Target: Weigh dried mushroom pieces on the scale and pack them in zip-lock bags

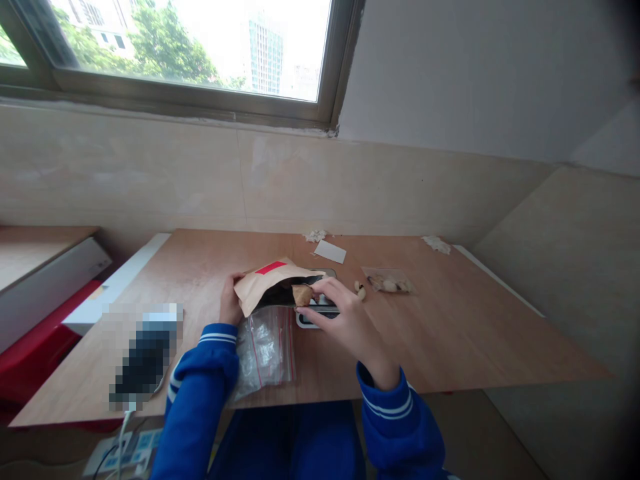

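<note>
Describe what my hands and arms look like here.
Your left hand and right hand are bare, with no gloves visible. Both arms wear long, bright blue fabric sleeves, with thin white stripes circling the cuffs. The left sleeve has more white striping above its cuff.

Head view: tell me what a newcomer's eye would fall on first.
Probably the kraft-paper bag with its red label, tilted open near the middle of the table, the left hand holding its left side and the right hand at its mouth, by a brown lump. Next, the bright window at the upper left and the vivid blue sleeves at the bottom.
</note>
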Demonstrator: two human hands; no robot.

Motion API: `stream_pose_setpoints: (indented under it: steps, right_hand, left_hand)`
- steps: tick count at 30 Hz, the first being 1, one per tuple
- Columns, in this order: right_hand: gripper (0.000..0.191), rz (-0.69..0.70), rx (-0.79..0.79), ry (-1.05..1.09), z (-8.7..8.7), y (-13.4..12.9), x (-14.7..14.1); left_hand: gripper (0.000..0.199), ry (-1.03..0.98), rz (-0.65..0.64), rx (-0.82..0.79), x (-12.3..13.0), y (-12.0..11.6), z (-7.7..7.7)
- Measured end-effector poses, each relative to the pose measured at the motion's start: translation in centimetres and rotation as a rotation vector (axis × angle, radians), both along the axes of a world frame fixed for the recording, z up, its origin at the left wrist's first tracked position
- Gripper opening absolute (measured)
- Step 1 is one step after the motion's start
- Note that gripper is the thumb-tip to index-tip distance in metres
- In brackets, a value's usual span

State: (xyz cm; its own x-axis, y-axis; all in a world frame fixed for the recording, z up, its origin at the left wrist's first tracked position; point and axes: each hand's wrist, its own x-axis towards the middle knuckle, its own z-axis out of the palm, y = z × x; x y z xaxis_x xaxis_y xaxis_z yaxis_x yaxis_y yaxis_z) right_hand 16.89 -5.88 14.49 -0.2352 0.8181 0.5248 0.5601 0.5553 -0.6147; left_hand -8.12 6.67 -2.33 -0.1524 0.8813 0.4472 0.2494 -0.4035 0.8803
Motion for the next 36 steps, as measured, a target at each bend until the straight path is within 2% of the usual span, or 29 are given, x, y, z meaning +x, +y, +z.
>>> stream_pose_setpoints:
  steps: [4,9,15,20,26,31,36]
  right_hand:
    - [0.023,-0.068,0.046,0.107,-0.7,0.4,1.9]
    - [0.029,-0.234,0.044,0.124,-4.3,3.0,5.0]
    - [0.024,-0.346,0.021,-0.112,-9.4,7.7,6.7]
    - [0.024,-0.375,-0.047,-0.287,-11.4,9.7,6.9]
    - [0.024,-0.388,-0.003,-0.11,-12.1,8.7,8.2]
    - [0.026,-0.443,0.061,0.067,-13.9,6.7,9.2]
    - [0.027,-0.624,0.179,0.143,-16.5,4.7,9.9]
  left_hand:
    - [0.048,0.059,0.035,-0.022,-0.1,-0.1,0.1]
    - [0.045,0.1,0.088,-0.052,-0.1,0.3,-0.4]
    - [0.049,0.106,0.184,-0.031,-0.2,1.0,-0.9]
    - [0.051,0.017,0.179,-0.064,-0.5,1.5,-1.6]
    - [0.048,-0.173,0.132,-0.127,-0.8,2.1,-2.4]
    - [0.047,-0.178,0.158,-0.145,-0.7,2.0,-2.1]
    - [0.049,-0.108,0.309,0.047,-0.8,1.3,-0.7]
